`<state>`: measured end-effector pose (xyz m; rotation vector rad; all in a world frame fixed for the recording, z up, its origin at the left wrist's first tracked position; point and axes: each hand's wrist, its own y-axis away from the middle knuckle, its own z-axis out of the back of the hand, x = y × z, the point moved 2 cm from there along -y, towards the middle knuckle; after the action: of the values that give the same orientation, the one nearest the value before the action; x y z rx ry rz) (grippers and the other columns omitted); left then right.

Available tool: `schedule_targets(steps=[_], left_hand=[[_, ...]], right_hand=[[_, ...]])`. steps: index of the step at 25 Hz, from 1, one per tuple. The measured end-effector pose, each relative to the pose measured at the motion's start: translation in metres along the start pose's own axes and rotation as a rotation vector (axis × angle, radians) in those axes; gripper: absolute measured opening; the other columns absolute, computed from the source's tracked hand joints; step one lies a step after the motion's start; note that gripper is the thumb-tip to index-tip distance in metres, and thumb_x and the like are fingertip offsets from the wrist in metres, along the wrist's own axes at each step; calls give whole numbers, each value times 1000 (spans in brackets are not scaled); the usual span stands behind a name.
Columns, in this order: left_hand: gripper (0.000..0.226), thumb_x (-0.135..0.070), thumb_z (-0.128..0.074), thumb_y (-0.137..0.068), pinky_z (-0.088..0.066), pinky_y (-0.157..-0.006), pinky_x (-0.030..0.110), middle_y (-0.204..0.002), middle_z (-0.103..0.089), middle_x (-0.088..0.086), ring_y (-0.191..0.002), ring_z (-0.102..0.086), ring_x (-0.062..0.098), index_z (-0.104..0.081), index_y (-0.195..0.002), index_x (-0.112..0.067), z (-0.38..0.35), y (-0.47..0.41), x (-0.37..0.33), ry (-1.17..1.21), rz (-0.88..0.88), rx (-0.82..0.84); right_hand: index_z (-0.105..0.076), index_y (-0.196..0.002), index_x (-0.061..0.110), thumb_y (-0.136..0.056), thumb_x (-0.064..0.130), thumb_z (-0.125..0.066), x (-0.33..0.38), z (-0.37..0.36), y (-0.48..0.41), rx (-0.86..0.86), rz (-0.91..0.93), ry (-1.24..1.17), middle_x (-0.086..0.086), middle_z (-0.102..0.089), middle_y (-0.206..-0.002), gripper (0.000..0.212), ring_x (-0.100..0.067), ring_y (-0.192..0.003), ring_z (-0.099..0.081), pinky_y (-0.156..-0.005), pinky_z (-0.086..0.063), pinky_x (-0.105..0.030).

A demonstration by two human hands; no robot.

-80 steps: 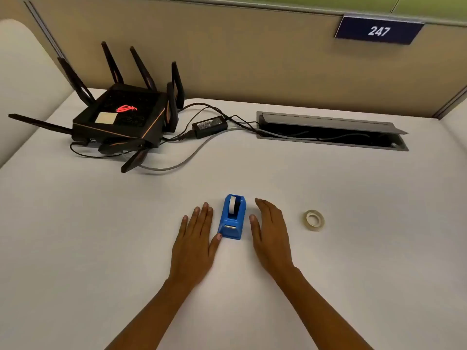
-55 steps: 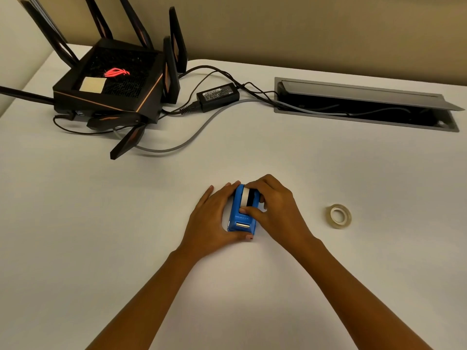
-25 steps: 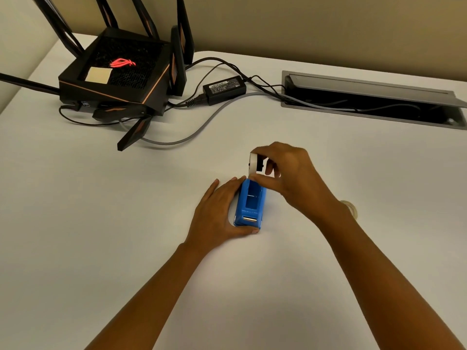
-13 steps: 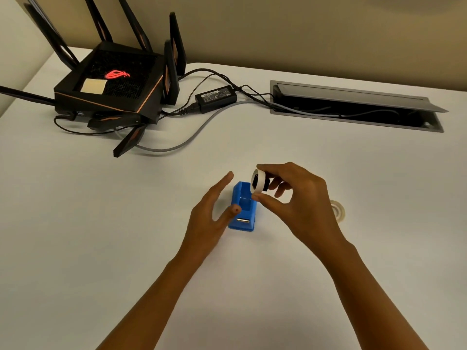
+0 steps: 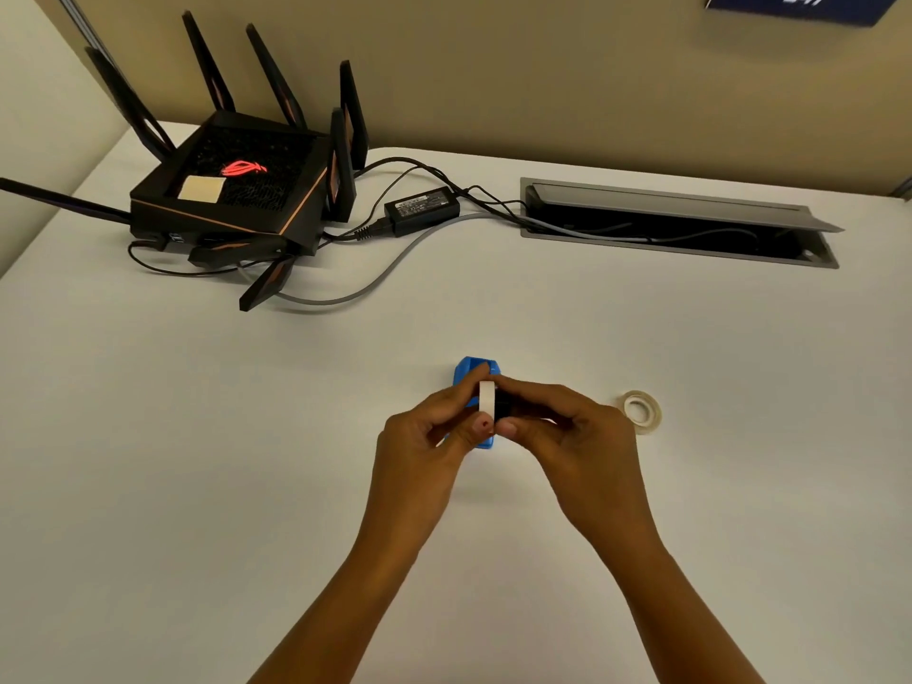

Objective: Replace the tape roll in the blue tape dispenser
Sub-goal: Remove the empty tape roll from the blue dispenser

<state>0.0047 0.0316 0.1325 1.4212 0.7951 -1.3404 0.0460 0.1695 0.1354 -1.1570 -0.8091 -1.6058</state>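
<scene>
The blue tape dispenser point(image 5: 473, 370) stands on the white desk, mostly hidden behind my hands, with only its far end and a near corner showing. Above it I hold a white tape roll point(image 5: 487, 398) on a black hub point(image 5: 502, 406). My left hand point(image 5: 425, 436) pinches the white roll from the left. My right hand point(image 5: 567, 439) grips the black hub from the right. A second, clear tape roll point(image 5: 640, 410) lies flat on the desk to the right of my right hand.
A black router point(image 5: 237, 190) with several antennas stands at the back left, with a power adapter point(image 5: 422, 207) and cables beside it. An open metal cable tray point(image 5: 676, 224) is set into the desk at the back right. A partition wall point(image 5: 543, 81) runs behind.
My right hand lifted the white roll with its black hub out of the dispenser. My left hand let go of the dispenser and now grips the roll too, above the dispenser.
</scene>
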Motion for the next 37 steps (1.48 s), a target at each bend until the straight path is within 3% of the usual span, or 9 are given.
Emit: schedule_targets(steps=[7, 13, 18, 22, 25, 28, 32, 35, 37], left_hand=[[28, -19, -47, -90, -53, -75, 12, -104, -67, -13, -88, -70, 8, -60, -113, -31, 1, 8, 0, 73, -26, -46], [28, -18, -45, -91, -53, -74, 12, -115, -67, -10, -96, -67, 2, -62, -107, -35, 16, 3, -12, 159, -68, -64], [32, -32, -50, -84, -54, -87, 22, -115, -68, -9, -103, -66, 10, -62, -114, -28, 15, 4, -13, 203, -47, -35], [32, -40, -54, -75, -57, -81, 25, -115, -68, -11, -102, -65, 6, -65, -104, -35, 7, 11, -16, 201, -14, 28], [29, -40, -55, -72, -56, -73, 20, -115, -67, -14, -106, -63, 6, -68, -98, -39, 0, 17, -19, 246, 10, 97], [29, -42, -55, -70, -56, -80, 25, -112, -68, -18, -109, -62, 8, -68, -96, -44, -7, 23, -20, 275, 45, 156], [31, -43, -57, -66, -52, -94, 36, -116, -68, -8, -110, -62, 15, -68, -96, -41, -8, 24, -14, 286, 109, 115], [42, -44, -56, -66, -49, -97, 43, -118, -66, 0, -111, -61, 22, -63, -106, -35, -6, 23, -13, 235, 134, 64], [34, -44, -55, -68, -50, -95, 40, -113, -68, -1, -108, -62, 21, -62, -100, -39, -6, 21, -13, 187, 133, 38]], right_hand=[[-66, -103, 17, -78, 8, -72, 7, 2, 9, 18, -11, -172, 1, -73, -101, 27, -8, -87, -71, -77, -55, -16], [-67, -100, 16, -77, 5, -70, 0, 11, 12, -14, -100, -316, 3, -74, -96, 25, -12, -90, -71, -74, -54, -13], [-65, -101, 15, -75, 12, -71, 3, 11, 16, -30, -77, -358, 7, -73, -99, 28, -13, -91, -70, -74, -53, -13], [-62, -102, 14, -76, 9, -73, 5, 9, 18, -62, -32, -287, 1, -72, -96, 29, -16, -92, -69, -77, -55, -17], [-62, -102, 15, -77, 10, -72, 7, 5, 19, -99, 5, -136, 4, -71, -96, 27, -12, -90, -68, -78, -55, -18], [-64, -100, 19, -77, 14, -72, 11, 2, 22, -140, 50, 35, 8, -70, -93, 26, -10, -88, -66, -78, -55, -18], [-63, -102, 25, -75, 20, -74, 16, 0, 24, -111, 59, 96, 14, -69, -92, 30, -10, -87, -64, -78, -53, -20], [-61, -110, 22, -73, 23, -77, 17, -1, 25, -76, 66, 137, 10, -67, -102, 40, -7, -91, -61, -79, -50, -12], [-56, -120, 22, -72, 23, -77, 18, -2, 26, -66, 78, 136, 12, -63, -114, 52, -6, -93, -59, -79, -49, -10]])
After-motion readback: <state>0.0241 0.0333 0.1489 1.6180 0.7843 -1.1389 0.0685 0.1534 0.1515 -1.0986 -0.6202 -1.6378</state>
